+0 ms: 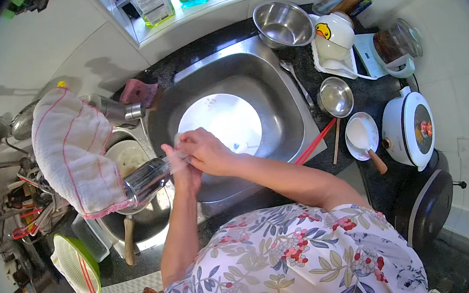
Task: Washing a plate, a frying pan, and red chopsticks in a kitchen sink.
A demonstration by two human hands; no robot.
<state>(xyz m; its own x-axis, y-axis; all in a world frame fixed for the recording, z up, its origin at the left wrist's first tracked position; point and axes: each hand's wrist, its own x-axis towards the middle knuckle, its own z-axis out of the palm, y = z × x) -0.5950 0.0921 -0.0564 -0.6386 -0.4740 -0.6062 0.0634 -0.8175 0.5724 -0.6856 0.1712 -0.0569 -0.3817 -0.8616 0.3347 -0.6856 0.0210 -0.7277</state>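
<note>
My left hand [184,173] and my right hand [208,152] meet over the left part of the stainless steel sink [270,83]. Water streams onto them from a chrome faucet head [147,181], whose upper part is covered by a white cloth [74,155] with red lines. The right fingers touch the left hand near its thumb. Something small and pale shows at the fingertips, too blurred to name, so I cannot tell whether either hand grips anything. Below them in the basin sits a round white dish [231,120], bright with glare.
Left, a smaller basin [142,227] holds a pan with a wooden handle [129,242]. A green colander [76,267] stands beyond it. Right of the sink are red chopsticks [315,142], a fork [297,81], a steel bowl [283,22] and a white electric cooker [409,128].
</note>
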